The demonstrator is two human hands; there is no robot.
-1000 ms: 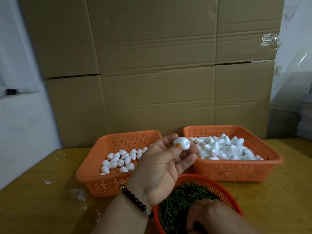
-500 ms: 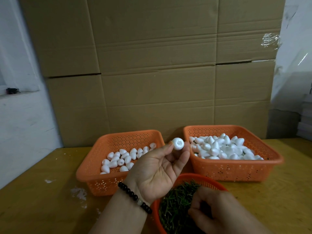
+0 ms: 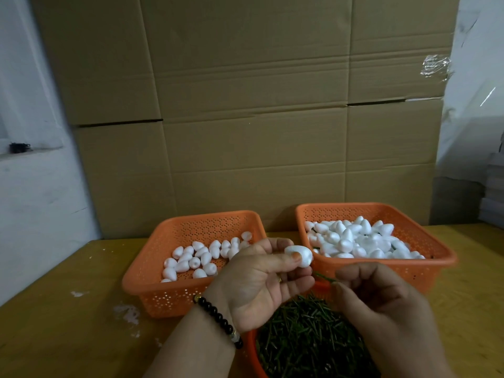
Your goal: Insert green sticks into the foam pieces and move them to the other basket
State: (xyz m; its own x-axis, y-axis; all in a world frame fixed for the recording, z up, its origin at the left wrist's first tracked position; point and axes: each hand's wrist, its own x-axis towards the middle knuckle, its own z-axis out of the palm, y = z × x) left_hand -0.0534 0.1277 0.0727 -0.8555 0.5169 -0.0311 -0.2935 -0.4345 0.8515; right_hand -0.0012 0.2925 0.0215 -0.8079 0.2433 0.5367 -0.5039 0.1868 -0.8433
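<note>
Now foam piece [image 3: 299, 255] between hands.

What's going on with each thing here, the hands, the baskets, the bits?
Left hand: pinches a foam piece.
Right hand: pinches a green stick.
Left basket: partly filled with foam.
Right basket: heaped with foam.
Round basket: full of sticks.

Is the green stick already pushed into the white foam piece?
No: the right hand pinches the thin green stick apart from the white foam piece held by the left hand.
</note>
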